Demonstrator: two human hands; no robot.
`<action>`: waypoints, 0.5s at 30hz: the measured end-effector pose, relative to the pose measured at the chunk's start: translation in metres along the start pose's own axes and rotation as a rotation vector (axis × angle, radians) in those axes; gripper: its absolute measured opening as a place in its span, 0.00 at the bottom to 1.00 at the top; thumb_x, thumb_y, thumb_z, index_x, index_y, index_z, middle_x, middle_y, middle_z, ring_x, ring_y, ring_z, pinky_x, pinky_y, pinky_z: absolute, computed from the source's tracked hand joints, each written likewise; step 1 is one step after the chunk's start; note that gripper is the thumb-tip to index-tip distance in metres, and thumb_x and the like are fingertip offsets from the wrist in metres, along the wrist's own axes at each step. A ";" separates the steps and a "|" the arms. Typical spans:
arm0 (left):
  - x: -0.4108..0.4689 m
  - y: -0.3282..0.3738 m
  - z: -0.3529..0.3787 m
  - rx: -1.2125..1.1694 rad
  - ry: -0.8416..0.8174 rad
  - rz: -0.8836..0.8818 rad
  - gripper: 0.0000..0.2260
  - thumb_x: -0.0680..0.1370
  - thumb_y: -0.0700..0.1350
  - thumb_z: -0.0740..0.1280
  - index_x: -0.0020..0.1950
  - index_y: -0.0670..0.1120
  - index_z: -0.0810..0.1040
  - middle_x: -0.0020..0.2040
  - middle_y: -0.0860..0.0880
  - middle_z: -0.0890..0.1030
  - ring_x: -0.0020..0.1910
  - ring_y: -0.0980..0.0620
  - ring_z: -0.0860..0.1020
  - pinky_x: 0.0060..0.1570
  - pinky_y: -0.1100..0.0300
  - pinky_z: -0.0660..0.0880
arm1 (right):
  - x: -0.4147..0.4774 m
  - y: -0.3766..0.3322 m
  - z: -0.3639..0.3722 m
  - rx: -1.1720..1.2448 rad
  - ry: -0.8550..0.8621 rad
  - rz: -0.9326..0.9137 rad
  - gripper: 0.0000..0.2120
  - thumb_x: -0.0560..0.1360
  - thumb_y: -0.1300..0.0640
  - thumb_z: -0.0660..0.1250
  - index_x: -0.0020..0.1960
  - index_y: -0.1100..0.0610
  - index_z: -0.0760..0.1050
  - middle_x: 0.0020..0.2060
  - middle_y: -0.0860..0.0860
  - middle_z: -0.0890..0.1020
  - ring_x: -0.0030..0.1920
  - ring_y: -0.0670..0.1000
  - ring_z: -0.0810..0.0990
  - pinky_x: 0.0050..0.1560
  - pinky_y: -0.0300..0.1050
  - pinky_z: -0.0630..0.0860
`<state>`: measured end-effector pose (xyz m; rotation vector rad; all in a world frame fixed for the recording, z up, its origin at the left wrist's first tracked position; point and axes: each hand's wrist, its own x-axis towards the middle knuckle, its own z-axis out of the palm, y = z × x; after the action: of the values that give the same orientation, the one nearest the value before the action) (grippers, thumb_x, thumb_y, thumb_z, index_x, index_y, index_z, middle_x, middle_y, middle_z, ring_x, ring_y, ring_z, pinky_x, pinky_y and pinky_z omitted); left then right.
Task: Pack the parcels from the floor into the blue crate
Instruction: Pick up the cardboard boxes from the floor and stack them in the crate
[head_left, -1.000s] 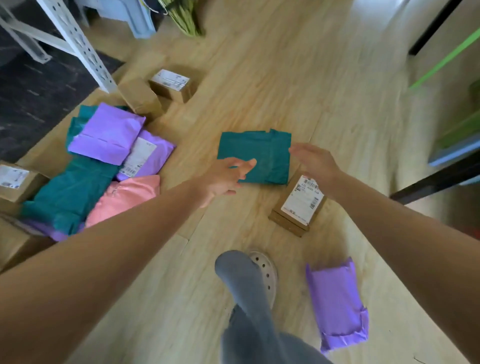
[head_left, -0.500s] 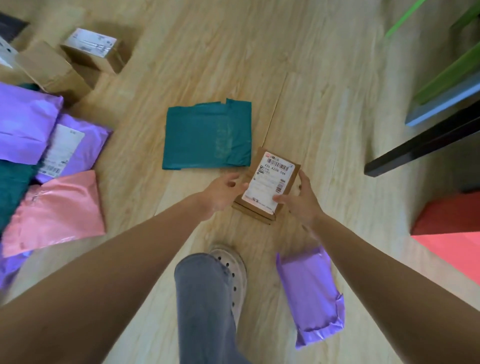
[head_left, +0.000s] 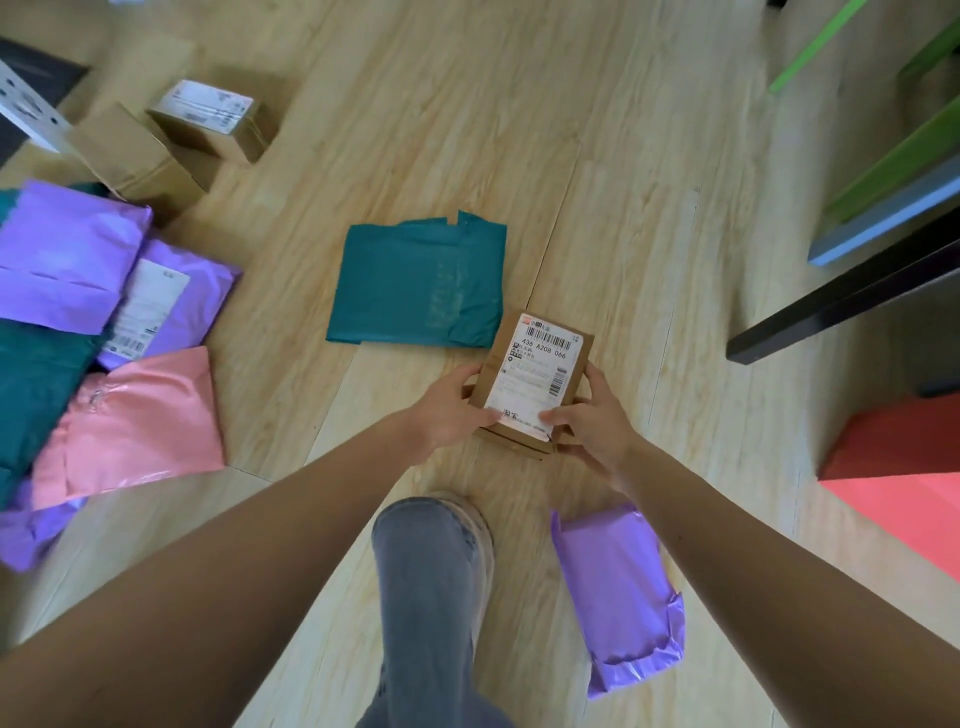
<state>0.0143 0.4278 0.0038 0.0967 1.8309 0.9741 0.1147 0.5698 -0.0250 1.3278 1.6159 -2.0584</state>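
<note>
A: How are the person's hands placed?

B: Both arms reach forward and down. The left hand (head_left: 449, 410) grips the left side of the labelled cardboard parcel (head_left: 535, 374), with its thumb lying on the near end of the white label and its fingers curled round the edge. The right hand (head_left: 592, 423) mirrors it on the right side, thumb on the label and fingers wrapped round the side.

A: Where is that parcel?

B: It is low over the wooden floor (head_left: 519, 130), just beside the teal mailer (head_left: 421, 283). Whether it touches the boards cannot be told.

A: And around it?

B: A purple mailer (head_left: 618, 592) lies near the person's jeans leg (head_left: 426, 597). To the left there is a heap with a pink mailer (head_left: 135, 421) and other purple and teal ones. Two brown boxes (head_left: 208, 117) sit at the far left, and a red box (head_left: 904, 467) at the right.
</note>
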 end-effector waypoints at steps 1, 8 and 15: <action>-0.005 0.002 -0.002 -0.003 0.001 0.008 0.27 0.77 0.36 0.66 0.73 0.51 0.62 0.67 0.49 0.74 0.54 0.58 0.71 0.30 0.72 0.72 | -0.004 -0.003 0.001 0.007 -0.002 -0.005 0.42 0.70 0.74 0.64 0.74 0.44 0.55 0.54 0.57 0.81 0.51 0.57 0.82 0.39 0.49 0.78; -0.048 0.021 -0.017 -0.017 0.008 0.028 0.28 0.77 0.39 0.67 0.73 0.55 0.62 0.68 0.50 0.72 0.57 0.52 0.72 0.48 0.58 0.71 | -0.046 -0.035 0.010 -0.015 0.006 -0.064 0.42 0.71 0.74 0.65 0.75 0.44 0.54 0.54 0.55 0.81 0.51 0.56 0.82 0.39 0.50 0.78; -0.110 0.044 -0.050 -0.022 0.109 0.155 0.30 0.77 0.40 0.67 0.75 0.54 0.59 0.68 0.49 0.72 0.55 0.52 0.73 0.43 0.60 0.72 | -0.094 -0.082 0.039 -0.078 -0.033 -0.201 0.42 0.70 0.74 0.65 0.74 0.43 0.55 0.55 0.57 0.81 0.52 0.57 0.81 0.42 0.52 0.78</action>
<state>0.0113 0.3766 0.1222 0.1780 1.9342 1.1262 0.0965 0.5349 0.0998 1.1412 1.8623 -2.0896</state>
